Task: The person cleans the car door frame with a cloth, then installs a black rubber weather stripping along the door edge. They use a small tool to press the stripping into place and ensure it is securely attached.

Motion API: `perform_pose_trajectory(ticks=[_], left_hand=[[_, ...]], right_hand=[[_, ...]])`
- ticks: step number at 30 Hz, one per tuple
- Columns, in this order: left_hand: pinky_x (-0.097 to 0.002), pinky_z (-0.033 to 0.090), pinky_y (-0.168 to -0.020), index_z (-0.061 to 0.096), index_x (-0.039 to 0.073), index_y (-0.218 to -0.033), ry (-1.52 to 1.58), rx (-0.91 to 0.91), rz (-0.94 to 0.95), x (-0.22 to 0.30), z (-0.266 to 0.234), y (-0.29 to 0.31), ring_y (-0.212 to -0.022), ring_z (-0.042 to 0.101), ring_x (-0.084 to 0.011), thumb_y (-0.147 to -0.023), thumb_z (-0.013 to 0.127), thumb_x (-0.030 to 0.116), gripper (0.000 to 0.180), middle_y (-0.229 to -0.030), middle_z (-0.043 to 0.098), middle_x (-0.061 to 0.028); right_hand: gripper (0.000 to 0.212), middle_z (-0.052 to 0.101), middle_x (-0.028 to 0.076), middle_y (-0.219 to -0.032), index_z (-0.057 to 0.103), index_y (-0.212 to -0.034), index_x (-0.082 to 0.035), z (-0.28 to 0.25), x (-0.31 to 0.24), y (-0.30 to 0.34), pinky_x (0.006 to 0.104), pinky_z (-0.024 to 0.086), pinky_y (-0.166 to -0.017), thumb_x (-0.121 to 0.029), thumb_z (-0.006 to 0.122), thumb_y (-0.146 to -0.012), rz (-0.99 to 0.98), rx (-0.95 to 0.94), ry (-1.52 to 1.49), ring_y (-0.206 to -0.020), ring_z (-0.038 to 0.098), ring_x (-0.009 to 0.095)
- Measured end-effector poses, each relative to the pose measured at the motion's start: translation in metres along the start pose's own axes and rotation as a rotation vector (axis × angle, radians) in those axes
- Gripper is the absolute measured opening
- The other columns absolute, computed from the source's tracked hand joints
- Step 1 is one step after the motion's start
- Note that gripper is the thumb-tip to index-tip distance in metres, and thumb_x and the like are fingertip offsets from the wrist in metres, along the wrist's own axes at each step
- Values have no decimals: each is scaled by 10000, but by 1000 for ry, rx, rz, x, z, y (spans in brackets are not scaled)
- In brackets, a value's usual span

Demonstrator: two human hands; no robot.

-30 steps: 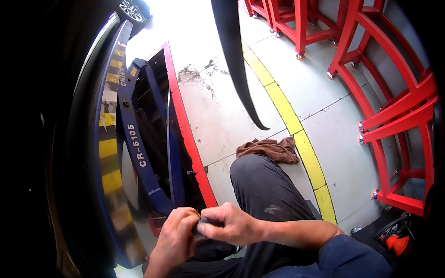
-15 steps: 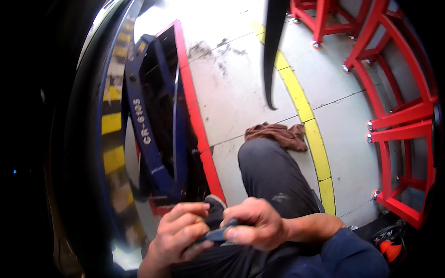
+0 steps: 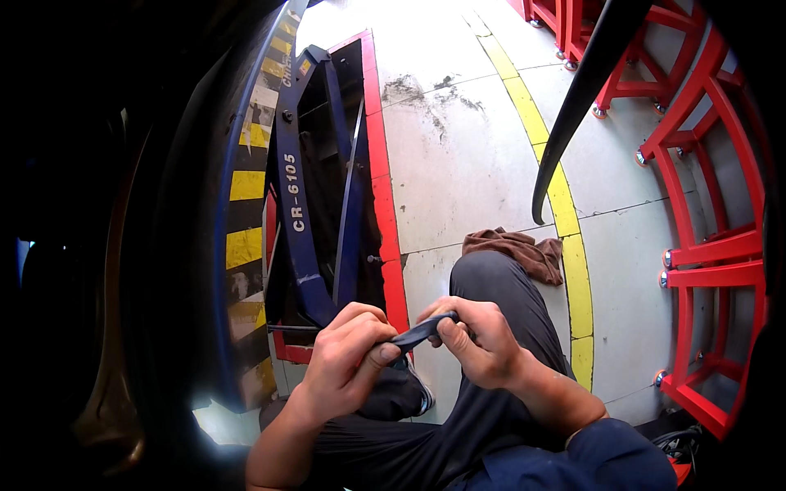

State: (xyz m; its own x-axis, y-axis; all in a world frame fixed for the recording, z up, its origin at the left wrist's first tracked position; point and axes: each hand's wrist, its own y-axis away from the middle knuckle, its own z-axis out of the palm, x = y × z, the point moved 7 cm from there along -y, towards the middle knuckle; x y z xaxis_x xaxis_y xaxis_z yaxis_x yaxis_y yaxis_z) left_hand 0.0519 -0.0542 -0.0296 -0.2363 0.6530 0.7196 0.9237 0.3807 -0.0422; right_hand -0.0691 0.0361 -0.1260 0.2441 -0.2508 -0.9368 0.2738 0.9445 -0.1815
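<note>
- Grip: left hand point(image 3: 348, 360) pinches the lower left end of a dark grey-blue strip point(image 3: 419, 332) between thumb and curled fingers; right hand point(image 3: 483, 340) pinches its upper right end, thumb against forefinger.
- Strip: held in the air above the lap, spanning the gap between the hands, sloping up to the right. Looks flexible and somewhat twisted. Material: cannot tell. Ends partly hidden by fingers.
- Hands: near each other, apart; in view, left hand overlaps the near edge of the red border point(image 3: 383, 204), close to its near right corner.
- Body: dark trouser leg point(image 3: 508, 303), knee raised, just right of the right hand; dark shoe point(image 3: 426, 398) partly visible below the hands.
- Floor point(image 3: 458, 188): pale tiles, dark smudges toward the far end. Brown cloth point(image 3: 524, 255) lies crumpled beyond the knee, at the left edge of the yellow line point(image 3: 579, 278); contact with that edge unclear.
- Left side: blue lift arms point(image 3: 295, 196) within the red border; black-and-yellow striped panel point(image 3: 246, 245) along their left.
- Right side: red metal frames point(image 3: 720, 272) on small round feet, along the floor's right edge.
- Upper right: black curved piece point(image 3: 573, 106) tapers down to a hooked tip, in view above the cloth. Identity: cannot tell.
</note>
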Motion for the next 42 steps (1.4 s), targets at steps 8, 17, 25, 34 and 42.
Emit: perform_pose_trajectory(ticks=[8,17,25,34,42], left_hand=[[-394,494,-775,681,33,-968,-368,-19,183,10,0,2,-904,625,-284,-849,751,120,163,-861,639,-78],[-384,531,-826,710,56,-1031,-443,-6,293,17,-9,4,-980,639,-269,-766,766,118,278,-981,669,-63],[-391,570,-860,703,-3,-1074,-447,-69,357,25,6,14,-1025,664,-281,-763,736,74,323,-1011,680,-98],[-402,583,-840,711,-22,-1077,-169,-56,328,30,-16,18,-979,665,-320,-731,733,16,349,-983,661,-129],[-355,585,-768,685,24,-1048,-390,29,484,51,-19,33,-977,663,-249,-778,748,51,278,-943,651,-75]], right_hand=[[733,699,133,-1080,463,-1375,72,8,52,2,270,516,-659,-586,377,-1064,464,-451,-124,-759,668,162],[812,664,137,-1072,470,-1424,2,33,29,-7,242,533,-554,-700,437,-1018,351,-467,-481,-845,681,179],[434,547,14,-825,624,-1102,-42,42,30,2,260,439,-660,-461,510,-1103,501,-644,-318,-738,505,97],[247,430,-40,-722,584,-1076,-55,92,24,27,233,297,-498,-302,593,-1080,489,-595,-1059,-565,370,49],[290,428,-13,-657,616,-971,44,89,-3,42,269,281,-485,-232,579,-1053,485,-273,-1023,-533,362,78]])
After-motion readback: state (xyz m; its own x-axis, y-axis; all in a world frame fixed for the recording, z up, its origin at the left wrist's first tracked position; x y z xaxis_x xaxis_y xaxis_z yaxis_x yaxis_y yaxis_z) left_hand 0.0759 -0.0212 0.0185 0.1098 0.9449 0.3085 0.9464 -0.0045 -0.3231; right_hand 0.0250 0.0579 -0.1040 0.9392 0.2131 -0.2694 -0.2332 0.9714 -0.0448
